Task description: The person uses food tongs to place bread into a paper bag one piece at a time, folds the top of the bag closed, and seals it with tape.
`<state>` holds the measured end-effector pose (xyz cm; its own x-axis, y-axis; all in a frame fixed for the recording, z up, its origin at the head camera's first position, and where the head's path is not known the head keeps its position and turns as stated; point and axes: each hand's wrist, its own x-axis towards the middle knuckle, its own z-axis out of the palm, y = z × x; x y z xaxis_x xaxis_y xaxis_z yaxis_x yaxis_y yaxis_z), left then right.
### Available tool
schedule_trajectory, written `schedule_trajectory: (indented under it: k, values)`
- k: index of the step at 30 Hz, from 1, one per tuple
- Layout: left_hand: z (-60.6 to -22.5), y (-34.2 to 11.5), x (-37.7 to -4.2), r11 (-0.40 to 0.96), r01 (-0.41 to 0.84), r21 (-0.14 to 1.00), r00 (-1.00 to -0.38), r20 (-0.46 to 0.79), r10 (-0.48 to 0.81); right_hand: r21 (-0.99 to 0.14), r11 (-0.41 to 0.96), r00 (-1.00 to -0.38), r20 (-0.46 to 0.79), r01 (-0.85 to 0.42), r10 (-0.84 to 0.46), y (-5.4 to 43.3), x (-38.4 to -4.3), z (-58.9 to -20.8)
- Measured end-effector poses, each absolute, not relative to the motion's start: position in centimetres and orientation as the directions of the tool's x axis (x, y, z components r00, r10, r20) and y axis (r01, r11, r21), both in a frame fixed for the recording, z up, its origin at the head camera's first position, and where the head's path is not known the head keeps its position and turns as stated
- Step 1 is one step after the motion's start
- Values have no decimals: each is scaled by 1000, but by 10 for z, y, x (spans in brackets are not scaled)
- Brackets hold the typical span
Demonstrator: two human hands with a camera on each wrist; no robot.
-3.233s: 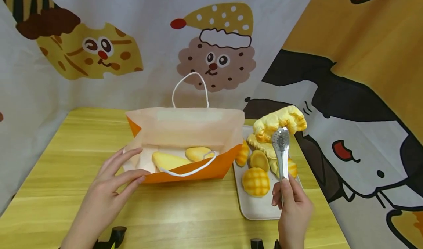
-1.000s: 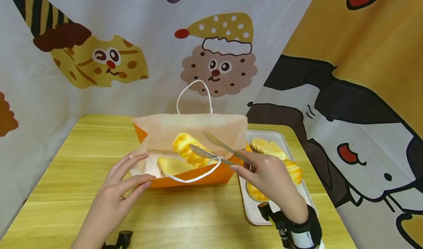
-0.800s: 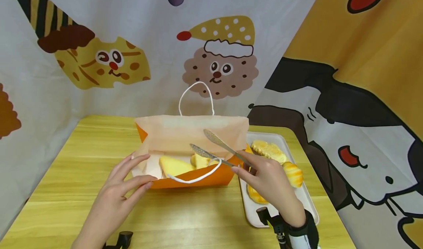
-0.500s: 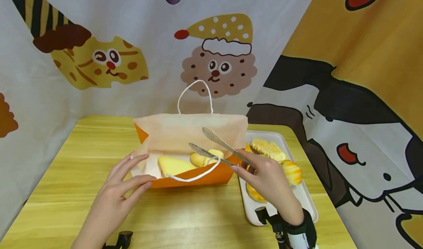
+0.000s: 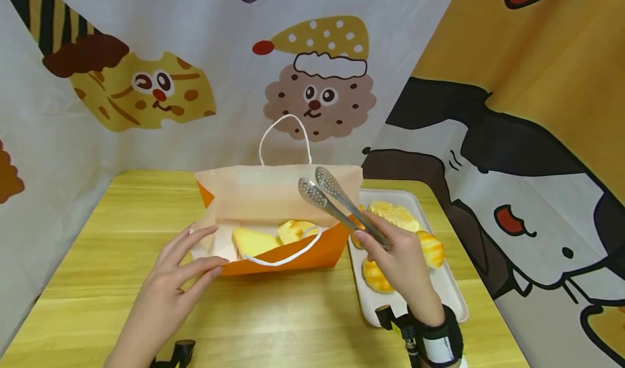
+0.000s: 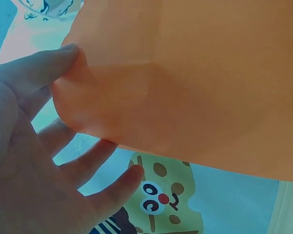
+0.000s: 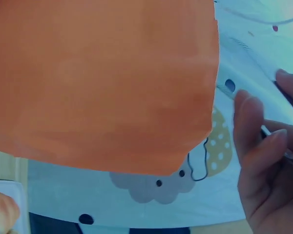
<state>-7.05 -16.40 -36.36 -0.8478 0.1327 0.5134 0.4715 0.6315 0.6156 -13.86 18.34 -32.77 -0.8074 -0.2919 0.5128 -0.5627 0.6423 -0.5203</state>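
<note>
An orange paper bag (image 5: 317,251) stands with its mouth toward me, its white cord handles showing. At its front left edge my left hand (image 5: 166,281) pinches the paper; in the left wrist view the thumb lies on the orange wall (image 6: 185,97), other fingers behind. Inside lie a pale yellow bread piece (image 5: 256,242) and a knobbly yellow bread (image 5: 291,231), partly hidden by the front wall. My right hand (image 5: 402,257) grips metal tongs (image 5: 348,201) over the bag's right side, tips spread with nothing between them. The right wrist view catches the fingers (image 7: 251,126) beside the bag.
Right of the bag, a white tray (image 5: 446,292) bears a flat crimped bread (image 5: 393,215), a striped roll (image 5: 431,248) and a round scored bun (image 5: 376,277); my right arm hides part of it. A printed cloth (image 5: 234,86) hangs behind the wooden table (image 5: 263,319).
The tongs lifted the knobbly bread from over the tray, carried it left and released it into the bag. Since then they have risen slightly, spread. My left hand keeps its hold on the bag.
</note>
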Motion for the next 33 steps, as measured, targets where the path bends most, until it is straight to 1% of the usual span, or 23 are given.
schedule_trajectory:
  k: [3, 7, 12, 16, 18, 23, 28, 33]
  values:
    - [-363, -163, -70, 634, 470, 614, -848, 514, 132, -587, 612, -828, 513, -530, -225, 191, -138, -332]
    - [-362, -163, -71, 638, 478, 603, -841, 524, 135, -695, 571, -876, 474, -437, -92, 199, -139, -337]
    - [-363, -163, -73, 639, 488, 595, -832, 539, 134, -838, 459, -926, 370, -296, 78, 210, -135, -344]
    - [-365, -162, -72, 638, 499, 586, -821, 556, 132, -918, 341, -939, 280, -201, 200, 221, -127, -355]
    - [-366, -161, -71, 637, 497, 589, -822, 555, 127, -948, 270, -936, 240, -169, 257, 227, -123, -364]
    - [-367, -160, -69, 638, 450, 625, -857, 502, 113, -985, 114, -912, 162, -127, 376, 238, -113, -385]
    - [-366, -160, -69, 635, 437, 637, -867, 485, 110, -996, 81, -871, 61, -25, 488, 246, -102, -404]
    - [-365, -159, -72, 633, 440, 637, -864, 492, 105, -999, 44, -843, -1, 29, 538, 253, -91, -423]
